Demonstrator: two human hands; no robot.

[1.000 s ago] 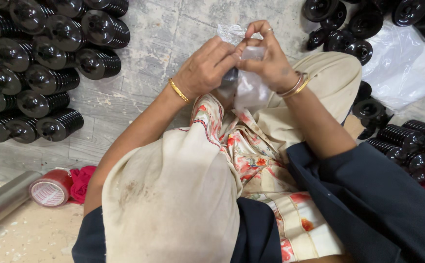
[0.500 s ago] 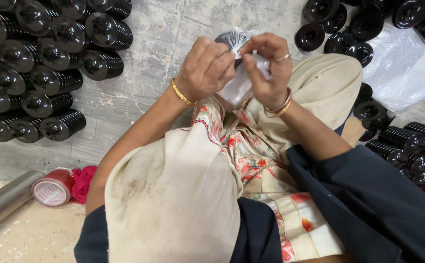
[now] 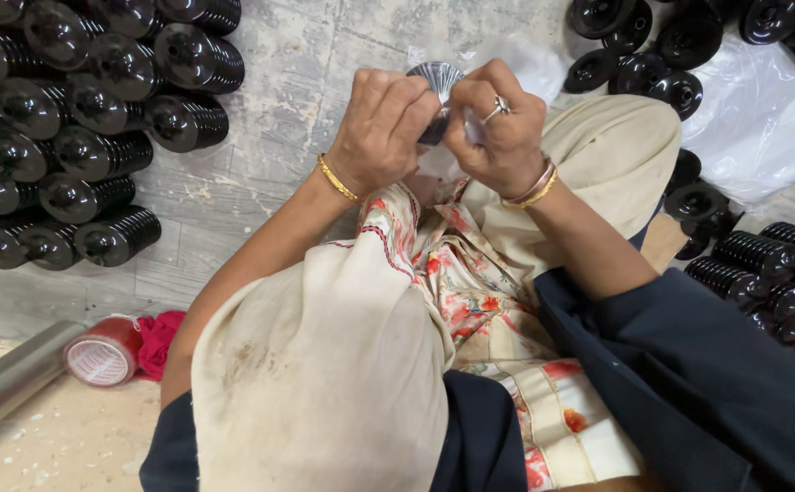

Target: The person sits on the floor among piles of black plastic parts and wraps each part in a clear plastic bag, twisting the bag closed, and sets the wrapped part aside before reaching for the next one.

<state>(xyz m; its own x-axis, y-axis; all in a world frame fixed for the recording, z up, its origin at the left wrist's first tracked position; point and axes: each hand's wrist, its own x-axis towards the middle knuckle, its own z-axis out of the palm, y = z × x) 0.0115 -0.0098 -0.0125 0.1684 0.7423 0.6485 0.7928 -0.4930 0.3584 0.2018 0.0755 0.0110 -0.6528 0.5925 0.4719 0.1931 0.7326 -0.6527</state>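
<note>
Head view — both hands pinch a wrapped black knob above grey stone floor.

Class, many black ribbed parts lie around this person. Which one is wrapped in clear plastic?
The black part gripped between the left hand and right hand. Clear plastic film covers it; the stacks on the floor lie bare.

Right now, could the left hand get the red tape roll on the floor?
Probably not at once. The left hand is busy: with the right hand it grips a shiny black part in clear plastic. The tape roll lies low beside the left elbow, nothing blocking it, so the hand must let go first.
</note>
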